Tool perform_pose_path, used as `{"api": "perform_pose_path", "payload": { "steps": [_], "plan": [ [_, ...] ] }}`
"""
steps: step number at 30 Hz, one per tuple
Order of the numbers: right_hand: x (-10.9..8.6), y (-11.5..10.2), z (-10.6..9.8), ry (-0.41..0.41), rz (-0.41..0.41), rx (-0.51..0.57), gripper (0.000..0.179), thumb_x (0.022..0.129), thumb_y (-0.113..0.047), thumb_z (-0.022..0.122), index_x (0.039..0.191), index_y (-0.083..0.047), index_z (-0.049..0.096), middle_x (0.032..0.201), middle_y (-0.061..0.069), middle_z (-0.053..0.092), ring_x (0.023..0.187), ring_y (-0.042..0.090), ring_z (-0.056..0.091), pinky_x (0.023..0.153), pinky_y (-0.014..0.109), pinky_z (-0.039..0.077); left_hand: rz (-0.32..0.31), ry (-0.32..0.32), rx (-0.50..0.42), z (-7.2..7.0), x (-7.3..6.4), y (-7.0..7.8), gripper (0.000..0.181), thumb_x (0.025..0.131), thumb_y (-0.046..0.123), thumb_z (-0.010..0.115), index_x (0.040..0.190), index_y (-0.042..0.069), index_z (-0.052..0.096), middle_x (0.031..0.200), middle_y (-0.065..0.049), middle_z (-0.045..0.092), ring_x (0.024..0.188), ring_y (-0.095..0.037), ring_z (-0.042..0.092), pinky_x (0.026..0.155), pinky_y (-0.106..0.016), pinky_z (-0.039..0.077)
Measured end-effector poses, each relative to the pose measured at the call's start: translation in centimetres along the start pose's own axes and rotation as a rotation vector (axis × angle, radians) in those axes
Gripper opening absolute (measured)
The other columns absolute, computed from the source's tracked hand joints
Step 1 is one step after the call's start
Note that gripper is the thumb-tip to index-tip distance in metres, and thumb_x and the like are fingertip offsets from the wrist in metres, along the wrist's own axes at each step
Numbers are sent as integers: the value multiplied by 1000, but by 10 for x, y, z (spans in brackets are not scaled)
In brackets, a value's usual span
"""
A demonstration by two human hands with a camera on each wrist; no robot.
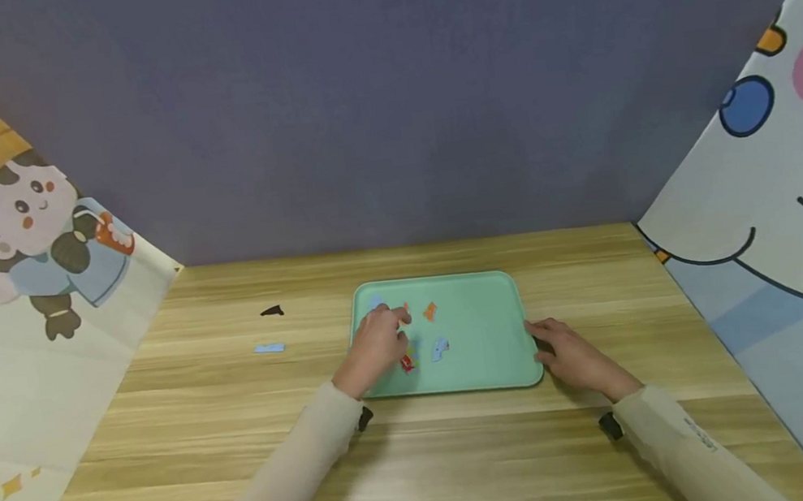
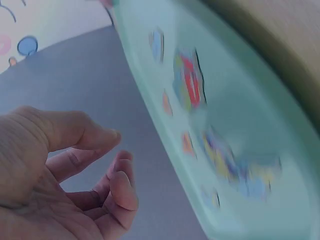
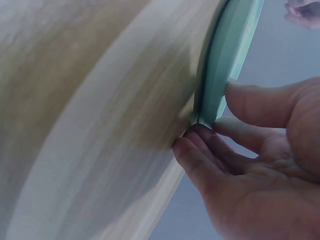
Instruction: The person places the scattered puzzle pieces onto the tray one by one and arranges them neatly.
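My left hand (image 1: 376, 343) hovers over the left part of a mint-green tray (image 1: 484, 307). In the left wrist view its fingers are loosely bent, and a gap shows between thumb and fingertips. Nothing lies in that gap. Small flat cut-out pieces are in the tray, among them an orange piece (image 1: 430, 310), a light-blue piece (image 1: 440, 348) and a red piece (image 1: 407, 362). The left hand hides part of this group. At the tray's right edge, the fingertips of my right hand (image 1: 573, 357) touch the outer side; its thumb is beside the rim.
A black piece (image 1: 272, 310) and a light-blue strip (image 1: 269, 348) lie on the wood-grain table (image 1: 229, 432), left of the tray. A dark panel (image 1: 386, 105) stands behind the table. Cartoon-printed panels (image 1: 756, 197) flank both sides.
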State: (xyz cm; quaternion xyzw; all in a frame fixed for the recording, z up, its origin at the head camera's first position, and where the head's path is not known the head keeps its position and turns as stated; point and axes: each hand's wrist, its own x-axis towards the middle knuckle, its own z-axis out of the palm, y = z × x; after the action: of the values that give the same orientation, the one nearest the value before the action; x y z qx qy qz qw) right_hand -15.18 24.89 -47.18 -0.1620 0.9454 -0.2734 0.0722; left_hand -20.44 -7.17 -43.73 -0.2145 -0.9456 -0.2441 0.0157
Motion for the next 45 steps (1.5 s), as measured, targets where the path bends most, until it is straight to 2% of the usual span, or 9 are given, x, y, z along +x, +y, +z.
{"api": "perform_pose_path", "payload": {
  "steps": [7,13,17,23,28,34,38,45],
  "plan": [
    [0,1,1,-2,14,-1,52,93,-3,57,139,10,36,132,27,42,122,44,39,96,56,36,-77,68,40,-21,-14,-32,24,80,2,69,104,3,70,91,-14,59,80,-22,55,64,-33,47],
    [1,1,0,-6,19,1,52,93,-3,56,139,10,36,132,27,42,122,44,38,97,56,35,-141,65,97,-41,-27,-64,28,80,4,71,108,3,68,93,-15,59,83,-28,57,64,-37,49],
    [1,1,0,-5,19,-4,52,93,-3,57,139,10,36,132,28,42,122,45,38,97,57,35,-167,41,114,-51,-38,-83,30,82,3,69,111,1,66,99,-19,58,88,-32,57,66,-40,51],
    [0,-2,-1,-12,27,-5,52,93,-3,57,139,10,36,133,28,41,123,46,38,97,57,34,-194,-7,90,-61,-52,-109,31,84,3,66,116,0,63,107,-23,58,95,-38,56,71,-45,50],
    [1,-2,-1,-12,23,-2,52,93,-2,56,139,10,36,133,28,42,123,45,38,97,57,34,-230,-30,95,-70,-57,-136,36,83,3,66,118,-3,60,111,-27,54,100,-43,52,78,-51,46],
    [2,0,-1,2,8,-10,52,93,-3,57,139,10,36,132,27,43,122,44,39,97,56,35,-309,-79,140,-79,-59,-166,41,83,5,66,121,-6,57,109,-29,53,102,-48,47,83,-55,43],
    [4,1,-1,12,7,-15,52,92,-2,57,139,10,36,132,28,42,122,45,39,97,56,35,-344,-99,155,-80,-61,-175,36,83,5,66,117,-7,59,105,-29,53,99,-49,48,81,-55,43],
    [2,1,1,6,9,-13,52,92,-2,57,138,11,37,132,29,42,122,46,39,97,57,35,-328,-132,143,-78,-63,-176,28,81,-3,65,108,-7,61,92,-19,60,84,-35,57,74,-46,48]
  ]
}}
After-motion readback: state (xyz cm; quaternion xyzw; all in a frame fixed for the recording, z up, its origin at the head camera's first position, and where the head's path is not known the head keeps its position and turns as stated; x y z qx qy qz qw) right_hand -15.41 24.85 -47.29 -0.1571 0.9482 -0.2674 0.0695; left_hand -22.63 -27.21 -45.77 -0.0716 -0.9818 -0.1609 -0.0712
